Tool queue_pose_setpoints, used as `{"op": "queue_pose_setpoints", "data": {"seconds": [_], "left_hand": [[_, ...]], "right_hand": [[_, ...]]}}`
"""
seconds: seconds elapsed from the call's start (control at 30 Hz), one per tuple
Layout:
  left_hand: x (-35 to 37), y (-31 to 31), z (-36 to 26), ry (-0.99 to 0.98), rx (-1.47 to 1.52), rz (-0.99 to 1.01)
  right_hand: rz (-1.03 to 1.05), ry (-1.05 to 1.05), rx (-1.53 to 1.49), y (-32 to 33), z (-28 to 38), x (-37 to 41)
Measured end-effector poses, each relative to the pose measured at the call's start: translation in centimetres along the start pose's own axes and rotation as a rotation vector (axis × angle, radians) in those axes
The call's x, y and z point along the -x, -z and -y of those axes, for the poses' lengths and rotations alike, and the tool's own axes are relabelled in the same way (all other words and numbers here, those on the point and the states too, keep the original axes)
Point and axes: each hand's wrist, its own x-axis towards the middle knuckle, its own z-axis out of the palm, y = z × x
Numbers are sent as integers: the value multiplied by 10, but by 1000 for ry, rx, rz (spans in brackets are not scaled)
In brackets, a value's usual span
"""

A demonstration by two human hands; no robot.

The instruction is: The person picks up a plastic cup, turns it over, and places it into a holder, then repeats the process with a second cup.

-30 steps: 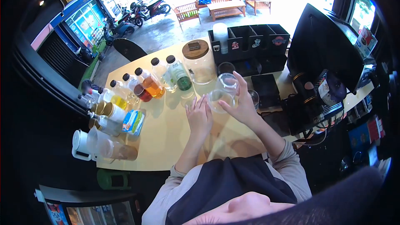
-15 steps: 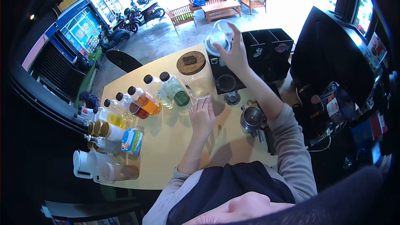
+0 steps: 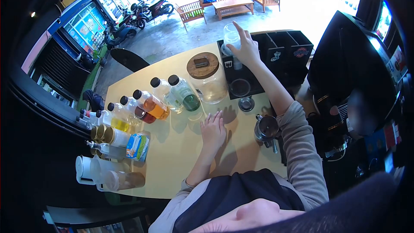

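My right hand (image 3: 246, 51) reaches to the back of the table, thumb and fingers curved around a clear plastic cup (image 3: 231, 35) at the black organizer's (image 3: 282, 47) left end. Whether other cups sit beneath it is hard to make out. My left hand (image 3: 213, 130) lies palm down with fingers spread on the wooden table (image 3: 181, 155), holding nothing. Just beyond it stands a large clear jar (image 3: 212, 90) with a brown wooden lid (image 3: 202, 64). A metal portafilter (image 3: 266, 127) rests under my right forearm, and a small round metal piece (image 3: 246, 104) lies near the jar.
Bottles of coloured liquid, among them a green one (image 3: 189, 100) and an orange one (image 3: 154, 108), line the left edge. A wipes packet (image 3: 138, 146) and white-lidded containers (image 3: 125, 180) stand nearer me. A big black machine (image 3: 345, 64) is at the right.
My right hand's fingers have closed in around the clear cup, which now looks narrower and stands more upright. My left hand stays flat. The whole view has shifted slightly.
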Motion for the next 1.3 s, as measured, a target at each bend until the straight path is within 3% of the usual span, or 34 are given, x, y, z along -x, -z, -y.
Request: {"op": "queue_pose_setpoints", "data": {"seconds": [0.1, 0.6, 0.83, 1.07, 1.13, 1.3], "left_hand": [[0, -2, -5, 3, 21, 21], [16, -2, -10, 8, 3, 41], [45, 17, 0, 1, 37, -42], [72, 85, 17, 89, 43, -206], [82, 96, 11, 64, 4, -290], [113, 90, -3, 35, 9, -233]], "right_hand": [[202, -91, 146, 0, 1, 2], [354, -150, 169, 12, 4, 4], [-45, -53, 107, 23, 16, 25], [-56, 231, -138, 117, 119, 115], [97, 341, -194, 132, 132, 151], [310, 267, -209, 137, 134, 247]]}}
